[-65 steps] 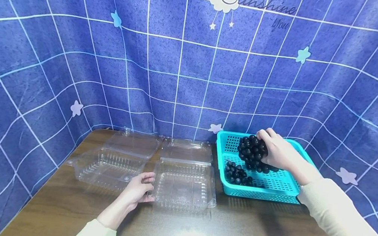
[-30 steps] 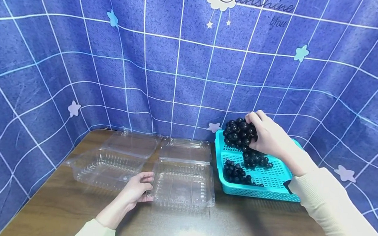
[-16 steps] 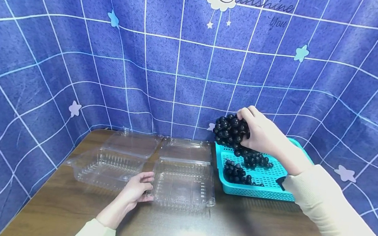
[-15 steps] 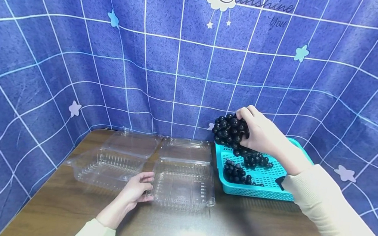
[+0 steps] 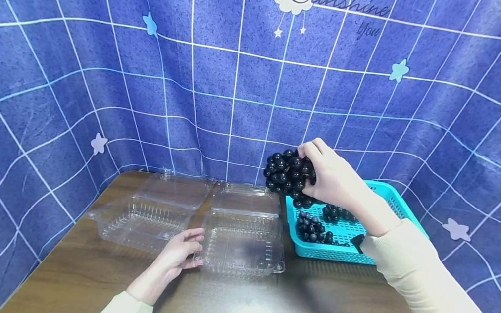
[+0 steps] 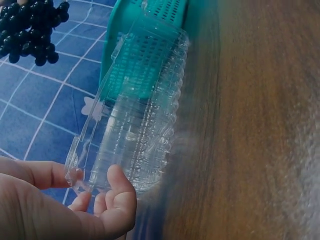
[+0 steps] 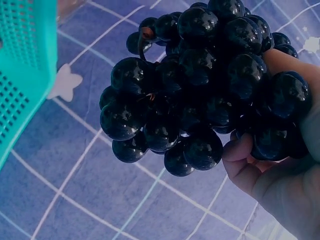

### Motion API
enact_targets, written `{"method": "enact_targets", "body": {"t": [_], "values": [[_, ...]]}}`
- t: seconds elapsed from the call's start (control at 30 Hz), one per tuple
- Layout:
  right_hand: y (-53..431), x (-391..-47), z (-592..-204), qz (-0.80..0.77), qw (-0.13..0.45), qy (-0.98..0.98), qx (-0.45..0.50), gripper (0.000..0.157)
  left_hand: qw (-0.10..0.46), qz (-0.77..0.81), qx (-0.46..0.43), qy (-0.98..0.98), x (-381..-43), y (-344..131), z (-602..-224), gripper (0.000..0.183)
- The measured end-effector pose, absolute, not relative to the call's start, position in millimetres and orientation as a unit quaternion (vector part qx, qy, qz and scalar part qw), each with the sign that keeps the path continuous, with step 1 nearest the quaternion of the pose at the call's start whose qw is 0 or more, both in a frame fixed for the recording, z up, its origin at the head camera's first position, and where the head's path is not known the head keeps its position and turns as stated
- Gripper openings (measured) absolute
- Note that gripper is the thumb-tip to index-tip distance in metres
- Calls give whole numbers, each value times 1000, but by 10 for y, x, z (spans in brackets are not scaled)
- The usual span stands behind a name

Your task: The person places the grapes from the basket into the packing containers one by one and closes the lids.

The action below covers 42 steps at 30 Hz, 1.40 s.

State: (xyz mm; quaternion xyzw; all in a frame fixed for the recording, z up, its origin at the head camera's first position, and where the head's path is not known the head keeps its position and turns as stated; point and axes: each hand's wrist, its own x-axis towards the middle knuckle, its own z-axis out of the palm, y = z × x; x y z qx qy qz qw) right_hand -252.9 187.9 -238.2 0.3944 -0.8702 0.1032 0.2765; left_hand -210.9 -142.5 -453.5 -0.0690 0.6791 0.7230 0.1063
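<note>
One lifted bunch: black grapes (image 5: 287,172), suspended above the rear left corner of the basket, partly past its rim; the left wrist view shows cloth between bunch and basket.
Bunch travel: the grapes have shifted left over the past second, from above the basket toward the gap beside it; judged effect, removal from the basket is complete and placement is not yet made.
Right hand (image 5: 331,178): fingers grasp the bunch from its right side, thumb below; in the right wrist view a bent stem (image 7: 145,45) projects from the grapes.
Left hand (image 5: 175,252): fingers are bent and touch the left edge of the middle container (image 5: 240,270); whether they pinch or only steady it cannot be told.
Middle container: clear plastic, nothing visible inside, its lid (image 5: 246,199) folded back.
Turquoise basket (image 5: 331,255): right of the container; two smaller clusters show, one at the front left (image 5: 312,229), one farther back (image 5: 336,213), partly hidden by the right arm.
Left container (image 5: 136,233): clear, lid laid back, beside the left hand.
Obstructions: the container's raised right wall lies between bunch and container floor; the right sleeve (image 5: 414,275) covers part of the basket.
Bench (image 5: 202,301): brown, with glare at the front.
Backdrop: blue gridded cloth (image 5: 213,69).
</note>
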Motion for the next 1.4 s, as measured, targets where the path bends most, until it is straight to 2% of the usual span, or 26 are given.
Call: {"method": "enact_targets", "body": {"t": [0.4,1.4], "values": [[1659,-2408,-2484,135,274,-859,410,56,114,735,-72,664,-2109,-1433,-4541,58],[1330,-2381,-3023,173,284,-834,441,50,121,739,-73,659,-2126,-1441,-4545,60]]}}
